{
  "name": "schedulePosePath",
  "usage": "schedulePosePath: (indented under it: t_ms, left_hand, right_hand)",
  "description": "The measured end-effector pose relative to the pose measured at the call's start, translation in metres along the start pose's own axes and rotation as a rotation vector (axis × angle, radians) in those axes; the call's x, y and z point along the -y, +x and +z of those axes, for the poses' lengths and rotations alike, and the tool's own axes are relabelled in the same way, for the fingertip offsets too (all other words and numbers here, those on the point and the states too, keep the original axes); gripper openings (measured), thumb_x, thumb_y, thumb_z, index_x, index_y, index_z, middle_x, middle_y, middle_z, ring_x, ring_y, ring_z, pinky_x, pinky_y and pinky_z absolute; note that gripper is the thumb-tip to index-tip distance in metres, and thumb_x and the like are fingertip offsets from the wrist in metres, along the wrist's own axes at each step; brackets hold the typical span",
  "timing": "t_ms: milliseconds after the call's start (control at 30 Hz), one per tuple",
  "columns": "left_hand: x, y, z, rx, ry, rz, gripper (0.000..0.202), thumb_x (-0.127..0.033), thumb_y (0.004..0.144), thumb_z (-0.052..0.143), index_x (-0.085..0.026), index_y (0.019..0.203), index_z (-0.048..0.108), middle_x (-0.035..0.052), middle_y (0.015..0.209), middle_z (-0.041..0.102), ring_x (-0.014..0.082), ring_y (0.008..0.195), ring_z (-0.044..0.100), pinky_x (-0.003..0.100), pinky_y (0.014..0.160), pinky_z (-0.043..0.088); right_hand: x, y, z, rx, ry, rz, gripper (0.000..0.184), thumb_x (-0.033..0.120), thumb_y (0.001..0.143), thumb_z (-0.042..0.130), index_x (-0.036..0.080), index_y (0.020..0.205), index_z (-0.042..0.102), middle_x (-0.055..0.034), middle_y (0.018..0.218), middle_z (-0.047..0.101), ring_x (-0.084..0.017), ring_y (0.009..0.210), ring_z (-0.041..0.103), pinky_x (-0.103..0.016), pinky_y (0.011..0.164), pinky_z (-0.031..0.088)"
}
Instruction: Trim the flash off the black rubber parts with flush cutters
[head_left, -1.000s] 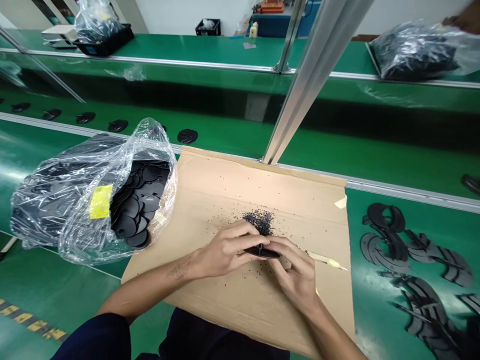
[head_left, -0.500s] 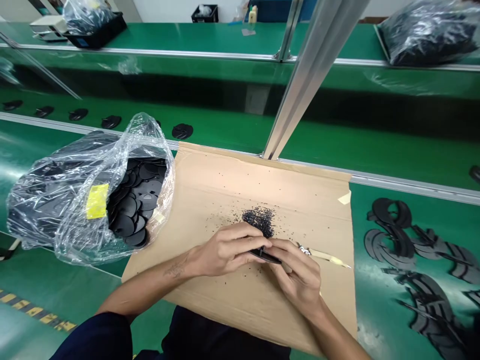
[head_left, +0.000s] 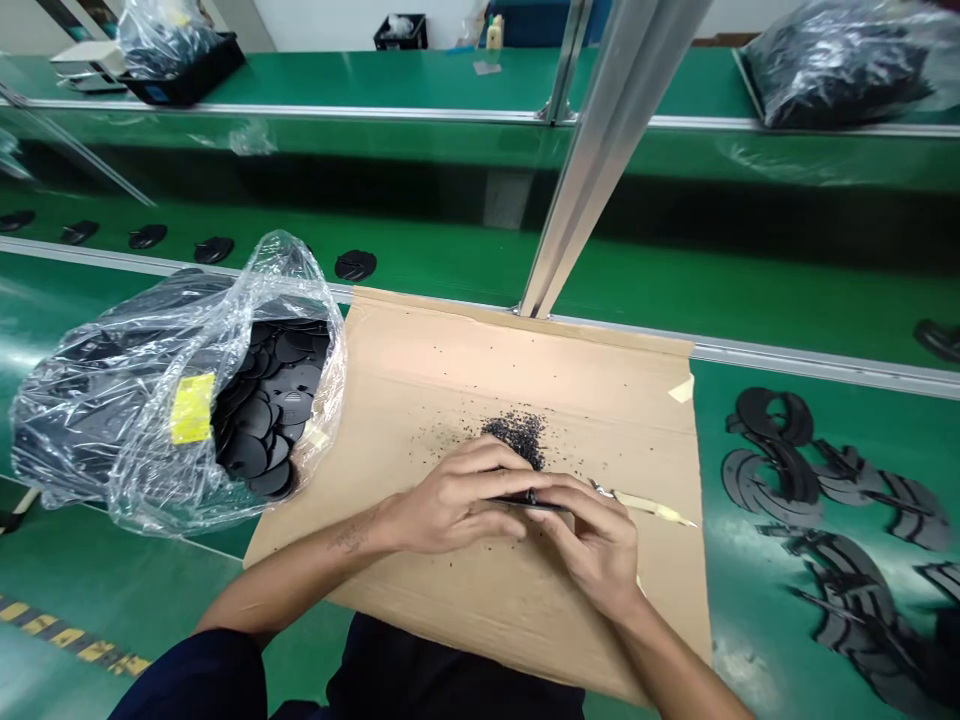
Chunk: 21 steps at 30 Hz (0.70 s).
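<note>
Between my two hands is a thin black plastic disc [head_left: 517,502], seen nearly edge-on and largely covered by fingers. My left hand [head_left: 469,497] grips its left side, fingers over the top and thumb below. My right hand [head_left: 592,535] pinches the right side, with its fingertips meeting the left ones near a small dark bit on the disc. Just beyond the hands lies a pile of tiny black pieces [head_left: 517,432] on a cardboard sheet [head_left: 420,345]. A pale-handled tool [head_left: 649,507] with a metal end rests right of my right hand.
At left, an open clear plastic bag [head_left: 127,400] spills black discs [head_left: 259,430]. Curved black parts [head_left: 772,460] lie on the green table at right. A metal post [head_left: 585,170] rises behind the cardboard. Assembled black discs [head_left: 355,265] sit along the green belt [head_left: 450,260].
The disc has tilted to nearly edge-on, and my fingers have shifted slightly around it. The belt's discs have moved slightly left; at far right, a black part shows more fully.
</note>
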<state>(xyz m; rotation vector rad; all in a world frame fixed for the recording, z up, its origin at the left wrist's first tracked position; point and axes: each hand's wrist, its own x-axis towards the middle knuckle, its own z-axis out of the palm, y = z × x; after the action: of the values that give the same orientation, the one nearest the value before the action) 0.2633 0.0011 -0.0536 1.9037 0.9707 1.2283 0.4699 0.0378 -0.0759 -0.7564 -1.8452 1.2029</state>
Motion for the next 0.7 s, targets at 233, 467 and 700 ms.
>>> schedulePosePath:
  t_ms: [233, 467, 700]
  left_hand:
    - [0.001, 0.003, -0.004, 0.02, -0.308, -0.194, 0.03, -0.043, 0.095, 0.066, -0.017, 0.097, 0.08, 0.0096, 0.087, 0.075, 0.0177, 0.085, 0.067, 0.031, 0.079, 0.055]
    - [-0.009, 0.004, -0.003, 0.019, -0.298, -0.14, 0.018, -0.034, 0.088, 0.076, -0.017, 0.088, 0.082, 0.0099, 0.083, 0.078, 0.0165, 0.078, 0.069, 0.028, 0.074, 0.057]
    - [-0.007, 0.0, 0.005, 0.023, -0.405, -0.333, 0.06, -0.067, 0.096, 0.045, -0.02, 0.114, 0.077, 0.0132, 0.114, 0.074, 0.0243, 0.107, 0.07, 0.037, 0.094, 0.055]
  right_hand:
    - [0.009, 0.007, 0.001, 0.147, 0.194, 0.173, 0.031, 0.054, 0.089, 0.073, 0.025, 0.097, 0.078, -0.008, 0.094, 0.075, -0.023, 0.089, 0.071, -0.038, 0.081, 0.059]
    - [0.02, 0.015, -0.01, 0.147, 0.164, -0.013, 0.022, 0.046, 0.09, 0.074, 0.024, 0.087, 0.077, -0.008, 0.096, 0.072, -0.022, 0.088, 0.069, -0.039, 0.081, 0.059]
    - [0.023, 0.012, -0.01, -0.076, -0.094, -0.103, 0.005, 0.026, 0.091, 0.074, 0.023, 0.088, 0.074, -0.0061, 0.091, 0.069, -0.02, 0.082, 0.067, -0.036, 0.073, 0.058]
